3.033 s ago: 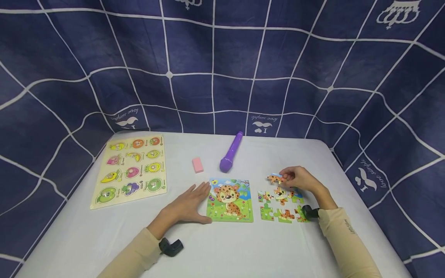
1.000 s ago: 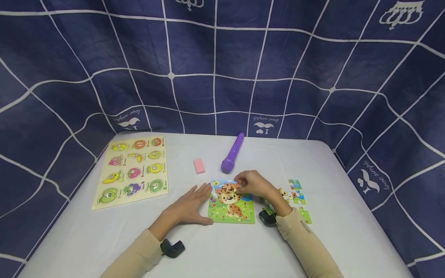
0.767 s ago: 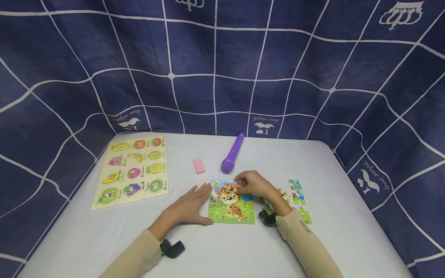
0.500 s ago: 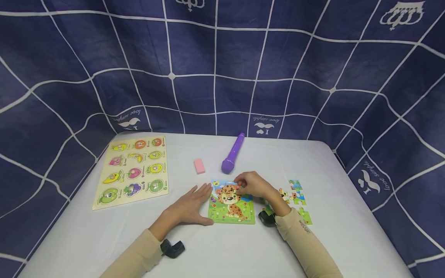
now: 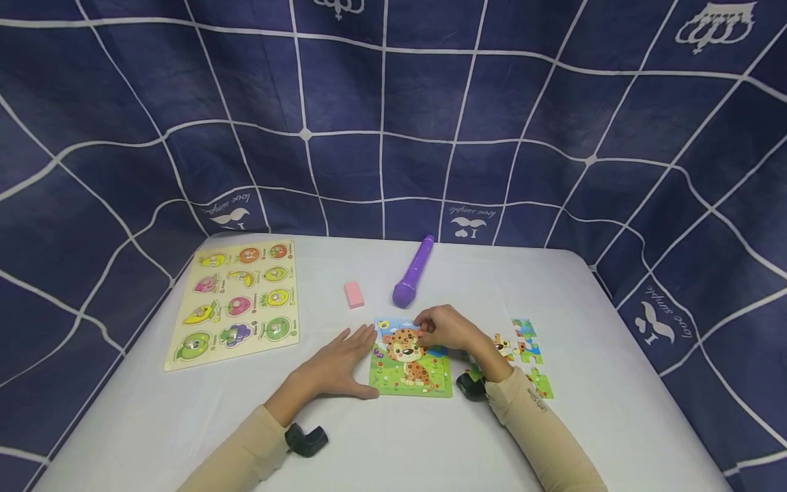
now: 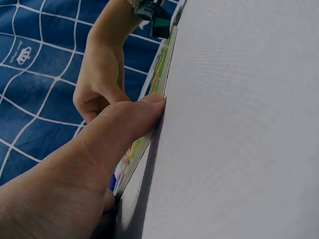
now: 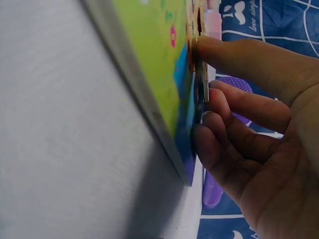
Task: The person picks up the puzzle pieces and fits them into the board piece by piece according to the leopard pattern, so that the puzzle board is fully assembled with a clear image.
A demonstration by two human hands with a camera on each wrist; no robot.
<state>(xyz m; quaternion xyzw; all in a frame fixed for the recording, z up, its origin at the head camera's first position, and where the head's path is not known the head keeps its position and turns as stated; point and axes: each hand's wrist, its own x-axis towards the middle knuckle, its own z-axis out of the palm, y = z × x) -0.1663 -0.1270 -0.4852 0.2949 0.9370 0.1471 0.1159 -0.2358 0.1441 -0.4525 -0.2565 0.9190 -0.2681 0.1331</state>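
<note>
A microphone (image 5: 412, 275) is lying beyond the board (image 5: 393, 384), whose edge the spread left hand (image 5: 337, 363) is touching. The right hand (image 5: 451, 328) is pinching a piece (image 7: 206, 88), its arm (image 5: 541, 430) partly hiding loose pieces (image 5: 531, 351).

beige left sleeve (image 5: 236, 451) at lower left of head view, matching beige right sleeve (image 5: 544, 437) at lower right, small dark lettering (image 5: 537, 400) near its cuff, curved black left wrist unit (image 5: 306, 441), black right wrist unit (image 5: 472, 387), dark green patch (image 6: 161, 26) on it at top of left wrist view

The puzzle board (image 5: 390, 381) looks smooth, the microphone (image 5: 415, 272) plastic, the white tablecloth (image 5: 399, 444) matt.
</note>
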